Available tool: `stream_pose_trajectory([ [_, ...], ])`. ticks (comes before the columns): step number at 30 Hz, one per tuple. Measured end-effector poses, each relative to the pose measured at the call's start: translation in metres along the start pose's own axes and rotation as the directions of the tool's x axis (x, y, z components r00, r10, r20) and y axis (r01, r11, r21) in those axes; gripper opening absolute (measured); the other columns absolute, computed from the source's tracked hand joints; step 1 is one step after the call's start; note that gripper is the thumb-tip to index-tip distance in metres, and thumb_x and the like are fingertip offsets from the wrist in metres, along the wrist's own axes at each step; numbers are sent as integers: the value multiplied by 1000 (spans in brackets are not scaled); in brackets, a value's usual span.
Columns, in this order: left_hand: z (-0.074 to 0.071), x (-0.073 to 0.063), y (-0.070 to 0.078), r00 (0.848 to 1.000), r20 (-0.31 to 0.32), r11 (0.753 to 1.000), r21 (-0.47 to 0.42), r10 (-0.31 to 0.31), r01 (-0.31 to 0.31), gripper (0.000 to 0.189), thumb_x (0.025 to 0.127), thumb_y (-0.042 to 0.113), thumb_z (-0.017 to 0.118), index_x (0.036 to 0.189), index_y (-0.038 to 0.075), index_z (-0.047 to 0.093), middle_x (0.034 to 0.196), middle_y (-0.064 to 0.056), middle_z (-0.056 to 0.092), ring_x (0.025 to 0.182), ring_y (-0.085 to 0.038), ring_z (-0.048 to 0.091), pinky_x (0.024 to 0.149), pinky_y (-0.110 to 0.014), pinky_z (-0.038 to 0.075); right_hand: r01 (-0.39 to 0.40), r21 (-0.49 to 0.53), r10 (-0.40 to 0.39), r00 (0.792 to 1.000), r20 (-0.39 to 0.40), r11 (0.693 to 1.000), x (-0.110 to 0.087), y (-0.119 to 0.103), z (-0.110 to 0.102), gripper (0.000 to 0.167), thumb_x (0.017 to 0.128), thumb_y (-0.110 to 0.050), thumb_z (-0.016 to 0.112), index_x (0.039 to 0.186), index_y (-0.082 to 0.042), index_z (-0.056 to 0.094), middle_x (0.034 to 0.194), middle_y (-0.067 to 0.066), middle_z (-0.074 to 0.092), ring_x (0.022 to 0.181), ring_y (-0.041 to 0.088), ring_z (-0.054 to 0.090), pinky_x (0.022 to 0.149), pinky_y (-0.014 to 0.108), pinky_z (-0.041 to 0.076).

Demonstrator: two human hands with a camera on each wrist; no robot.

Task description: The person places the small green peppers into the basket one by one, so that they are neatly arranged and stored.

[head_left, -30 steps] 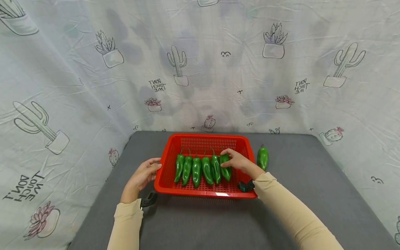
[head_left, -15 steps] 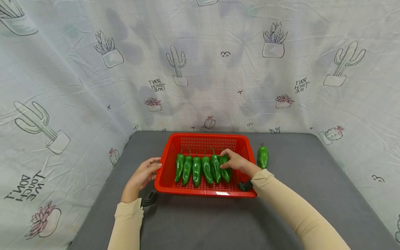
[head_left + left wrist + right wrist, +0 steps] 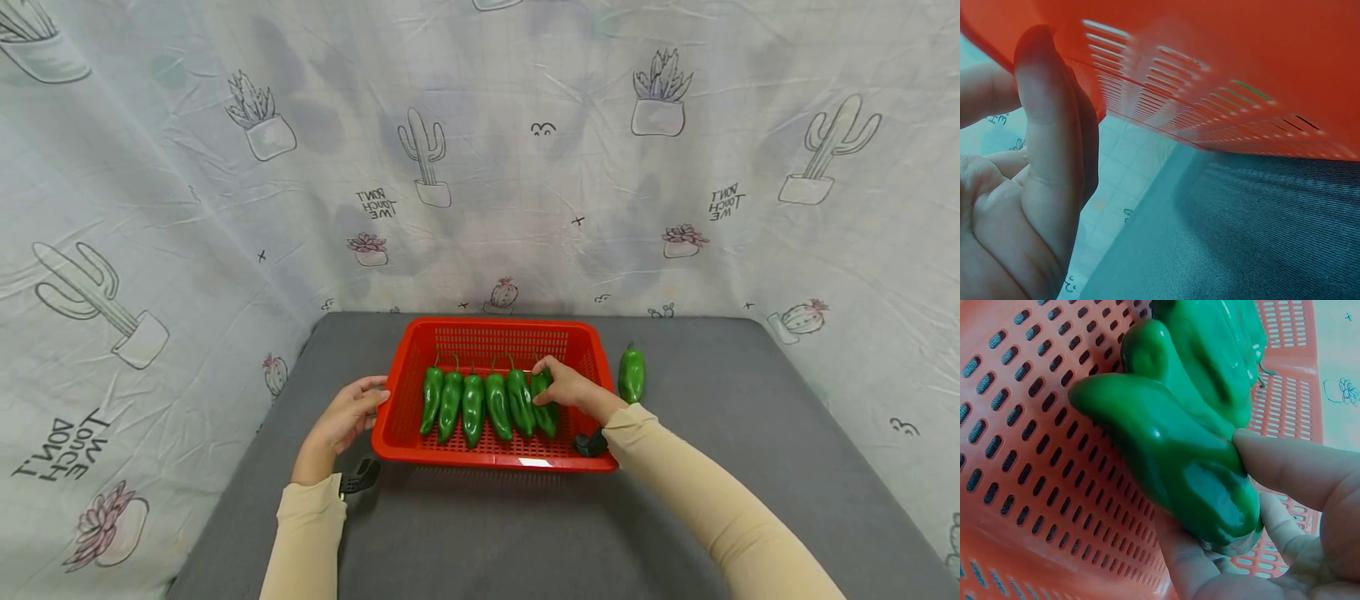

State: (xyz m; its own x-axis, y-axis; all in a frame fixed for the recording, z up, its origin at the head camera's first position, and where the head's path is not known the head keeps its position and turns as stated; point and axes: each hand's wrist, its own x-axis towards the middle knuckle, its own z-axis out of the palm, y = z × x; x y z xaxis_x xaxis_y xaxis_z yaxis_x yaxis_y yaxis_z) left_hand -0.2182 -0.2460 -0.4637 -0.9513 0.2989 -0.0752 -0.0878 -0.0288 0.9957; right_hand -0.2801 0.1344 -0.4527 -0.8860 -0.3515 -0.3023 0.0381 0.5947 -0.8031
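Several glossy green peppers [image 3: 472,408] lie side by side in a red plastic basket [image 3: 480,460], stems toward the far wall. My right hand [image 3: 567,387] reaches in over the right rim and holds the rightmost green pepper [image 3: 545,423]. In the right wrist view, the thumb lies on one side of that pepper [image 3: 1172,459] and fingers curl round its other side; its stem end is partly hidden. The neighbouring pepper [image 3: 1150,353] lies against it. At the basket's left end, my left hand [image 3: 347,417] holds the rim [image 3: 997,28] between thumb and fingers.
One more green pepper [image 3: 632,375] lies on the grey tabletop [image 3: 750,433], just right of the basket. A cactus-print cloth [image 3: 480,233] hangs behind and along both sides of the table. Dark straps sit on both wrists.
The held pepper and the one beside it have shifted slightly right, with their lower tips turned a little rightward. My left hand stays at the rim.
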Motion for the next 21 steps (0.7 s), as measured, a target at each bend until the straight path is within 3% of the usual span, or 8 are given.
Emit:
stream_pose_trajectory([
  [11,-1,1,2,1000,-2,1000,0,-1,1,50,98,9,49,138,-11,26,99,0,68,84,-12,68,75,-29,57,3,-54,-2,1000,4,999,3,-2,3,47,81,1,70,119,-6,44,142,25,37,122,34,43,86,41,43],
  [21,0,0,1,1000,-5,1000,-1,-7,7,49,98,8,48,138,-11,26,99,-1,68,84,-13,68,74,-29,57,2,-73,-1,1000,4,997,8,1,7,48,78,2,72,116,-5,44,118,21,53,103,29,53,81,38,47],
])
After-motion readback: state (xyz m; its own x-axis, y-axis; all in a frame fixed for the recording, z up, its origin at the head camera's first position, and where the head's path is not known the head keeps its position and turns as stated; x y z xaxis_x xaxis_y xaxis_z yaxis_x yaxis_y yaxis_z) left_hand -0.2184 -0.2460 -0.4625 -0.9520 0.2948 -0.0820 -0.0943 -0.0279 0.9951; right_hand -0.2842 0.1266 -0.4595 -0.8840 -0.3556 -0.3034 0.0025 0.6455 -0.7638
